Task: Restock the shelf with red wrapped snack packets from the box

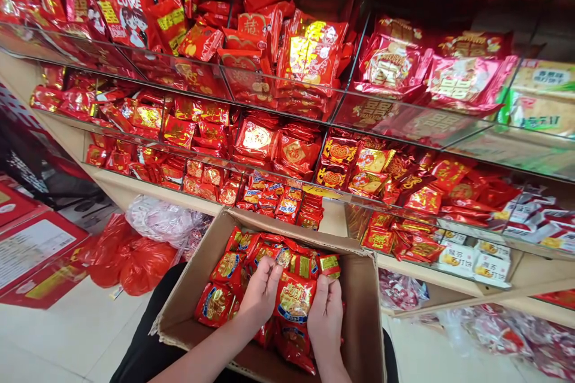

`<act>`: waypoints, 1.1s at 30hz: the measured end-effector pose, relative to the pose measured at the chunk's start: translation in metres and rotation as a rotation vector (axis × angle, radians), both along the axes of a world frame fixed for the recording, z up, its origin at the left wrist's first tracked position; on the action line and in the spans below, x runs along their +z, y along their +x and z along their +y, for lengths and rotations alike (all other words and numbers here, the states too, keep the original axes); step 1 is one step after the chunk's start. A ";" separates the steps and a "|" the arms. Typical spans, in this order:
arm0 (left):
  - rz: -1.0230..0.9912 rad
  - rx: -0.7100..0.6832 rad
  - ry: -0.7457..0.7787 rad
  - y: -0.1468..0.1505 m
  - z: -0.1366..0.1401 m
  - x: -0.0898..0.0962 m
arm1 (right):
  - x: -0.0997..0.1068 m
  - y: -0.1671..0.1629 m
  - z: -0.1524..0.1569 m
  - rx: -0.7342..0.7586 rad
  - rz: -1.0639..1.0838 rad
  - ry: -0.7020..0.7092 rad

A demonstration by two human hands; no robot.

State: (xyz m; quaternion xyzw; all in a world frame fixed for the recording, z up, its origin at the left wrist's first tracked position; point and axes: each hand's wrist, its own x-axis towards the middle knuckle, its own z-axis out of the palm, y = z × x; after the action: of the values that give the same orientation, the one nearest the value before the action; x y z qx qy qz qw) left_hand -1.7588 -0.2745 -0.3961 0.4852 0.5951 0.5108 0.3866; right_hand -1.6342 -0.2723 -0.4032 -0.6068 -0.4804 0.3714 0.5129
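"Gripped how?"
"Pinched the red packet [294, 298] between thumb and fingers, by one edge with the left hand [261, 294], by the opposite edge with the right hand [326, 314]; held it over the other packets [214, 304] in the cardboard box [362, 305]."
"And handled well?"
"Probably needed light pressure near the edges, to avoid crushing; looked glossy, crinkled, pillow-shaped against stiff, brown, rough-rimmed cardboard."

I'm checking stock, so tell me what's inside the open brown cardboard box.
The open brown cardboard box holds shiny red plastic packets with gold print; one lies between the left hand and right hand. Anything beneath the upper packets is covered.
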 end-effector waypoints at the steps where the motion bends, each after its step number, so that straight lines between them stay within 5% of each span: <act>1: 0.041 -0.021 -0.003 -0.001 0.000 -0.001 | -0.001 0.001 -0.001 -0.006 -0.037 0.028; 22: -0.048 -0.017 0.007 0.005 0.001 0.012 | -0.003 0.004 0.001 0.056 0.436 -0.102; 33: 0.119 -0.135 0.036 -0.004 -0.002 0.025 | 0.024 0.023 -0.015 0.482 0.523 -0.283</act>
State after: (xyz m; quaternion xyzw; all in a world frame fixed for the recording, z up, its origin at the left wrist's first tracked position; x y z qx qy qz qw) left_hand -1.7632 -0.2770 -0.3711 0.5605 0.5737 0.4645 0.3754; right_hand -1.6108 -0.2876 -0.3789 -0.4262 -0.4062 0.6863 0.4271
